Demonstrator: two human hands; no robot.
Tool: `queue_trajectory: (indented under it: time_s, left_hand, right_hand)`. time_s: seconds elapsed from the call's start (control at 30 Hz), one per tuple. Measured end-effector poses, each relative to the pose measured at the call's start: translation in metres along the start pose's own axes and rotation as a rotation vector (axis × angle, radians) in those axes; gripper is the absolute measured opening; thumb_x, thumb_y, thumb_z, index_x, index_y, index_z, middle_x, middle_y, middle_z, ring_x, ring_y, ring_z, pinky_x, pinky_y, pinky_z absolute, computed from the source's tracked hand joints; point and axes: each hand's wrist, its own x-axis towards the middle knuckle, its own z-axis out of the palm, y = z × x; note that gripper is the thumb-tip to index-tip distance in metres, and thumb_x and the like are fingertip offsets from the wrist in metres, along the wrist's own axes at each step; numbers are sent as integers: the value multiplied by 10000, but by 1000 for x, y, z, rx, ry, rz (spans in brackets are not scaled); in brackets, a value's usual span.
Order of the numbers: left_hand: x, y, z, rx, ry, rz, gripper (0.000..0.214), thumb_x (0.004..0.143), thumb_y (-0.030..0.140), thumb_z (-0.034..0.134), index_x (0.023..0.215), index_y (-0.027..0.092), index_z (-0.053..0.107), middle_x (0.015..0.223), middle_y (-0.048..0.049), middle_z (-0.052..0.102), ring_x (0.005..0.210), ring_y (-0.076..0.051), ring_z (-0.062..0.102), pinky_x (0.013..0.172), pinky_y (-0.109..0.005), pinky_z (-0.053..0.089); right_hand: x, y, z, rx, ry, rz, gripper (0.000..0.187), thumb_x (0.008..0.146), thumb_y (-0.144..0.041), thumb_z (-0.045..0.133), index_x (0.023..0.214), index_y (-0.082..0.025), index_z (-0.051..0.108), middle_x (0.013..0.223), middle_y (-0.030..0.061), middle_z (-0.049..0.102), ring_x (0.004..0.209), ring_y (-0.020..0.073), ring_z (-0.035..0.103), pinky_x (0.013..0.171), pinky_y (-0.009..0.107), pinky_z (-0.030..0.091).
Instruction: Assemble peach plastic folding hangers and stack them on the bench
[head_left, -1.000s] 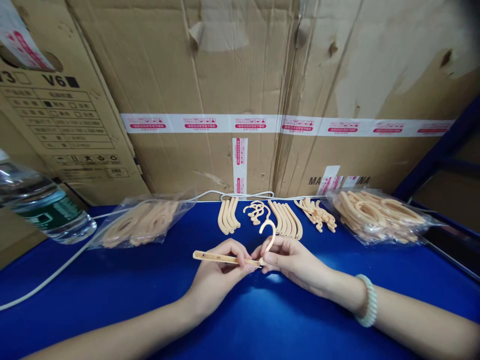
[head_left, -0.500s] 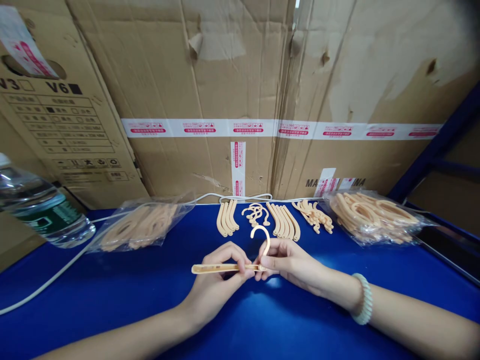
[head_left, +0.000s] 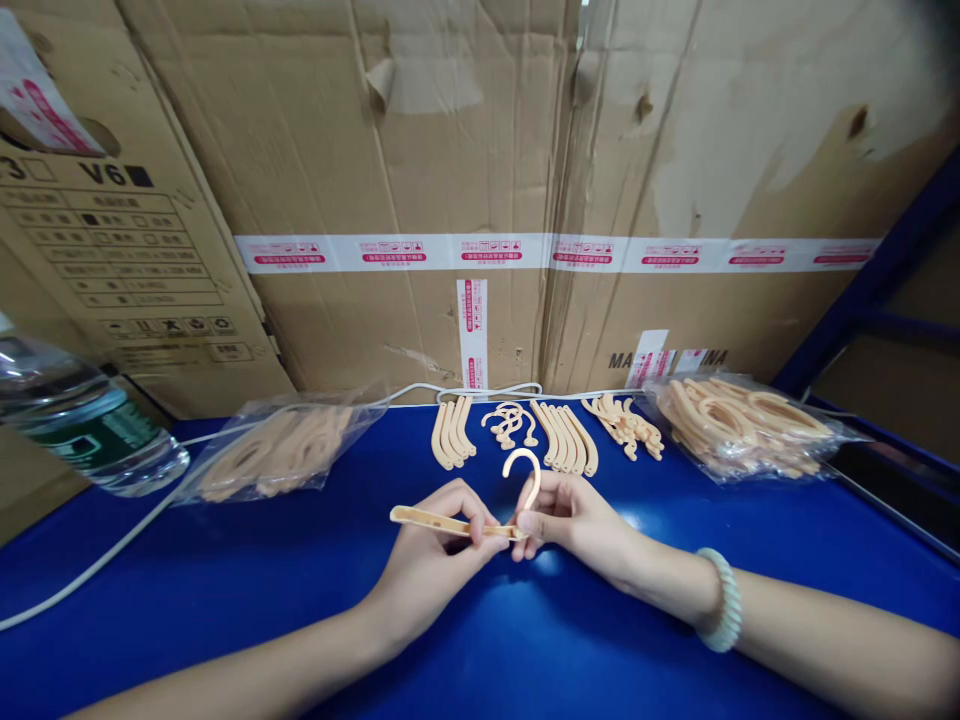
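My left hand (head_left: 439, 545) pinches a straight peach plastic bar (head_left: 431, 519) that points left over the blue table (head_left: 247, 590). My right hand (head_left: 574, 518), with a pale bead bracelet (head_left: 724, 600) on its wrist, pinches a curved peach hook (head_left: 525, 470) that stands up from the bar's right end. The two pieces meet between my fingertips. Just beyond my hands lie loose rows of the same parts: curved arms (head_left: 450, 432), small hooks (head_left: 511, 422), more curved arms (head_left: 568, 438) and short pieces (head_left: 626, 427).
A clear bag of peach parts (head_left: 281, 445) lies at the left, another bag (head_left: 742, 425) at the right. A water bottle (head_left: 82, 420) lies far left. A white cable (head_left: 97, 560) runs across the table. Large cardboard boxes (head_left: 480, 190) wall off the back.
The bar's left end has tipped slightly up and down while both hands stayed pinched at the joint. The view has shifted a little.
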Motion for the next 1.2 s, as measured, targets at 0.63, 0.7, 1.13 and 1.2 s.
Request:
queue_trajectory:
  time_s: [0.63,0.7,1.13,1.2]
  left_hand:
    - [7,2,0,-92,-1,-125,246,686,240,751,669,182,512,624,52,529,584,-109,520,545,-216,393]
    - [8,3,-1,-132,1,-148,264,667,230,756,694,184,497,630,61,530,571,-96,514,539,-204,397]
    - [6,-4,3,-337,-71,-256,465,686,210,800,907,229,392,806,28,710,779,-163,722,759,-285,549]
    - [7,-2,2,-345,-74,-268,455,660,221,817,856,224,407,746,33,709,746,-169,722,735,-282,545]
  right_hand:
    - [-3,0,7,-106,64,-79,358,749,-445,803,748,-173,571,633,15,677,583,134,665,564,242,537]
    - [-3,-1,8,-125,89,-124,359,733,-453,814,726,-175,586,696,17,665,611,122,636,563,235,530]
    - [-5,6,10,-160,95,-106,374,734,-476,796,763,-164,592,625,-22,596,445,72,510,424,195,445]
    - [-5,4,8,-178,108,-121,372,762,-496,767,837,-168,610,620,-22,599,468,95,543,456,219,483]
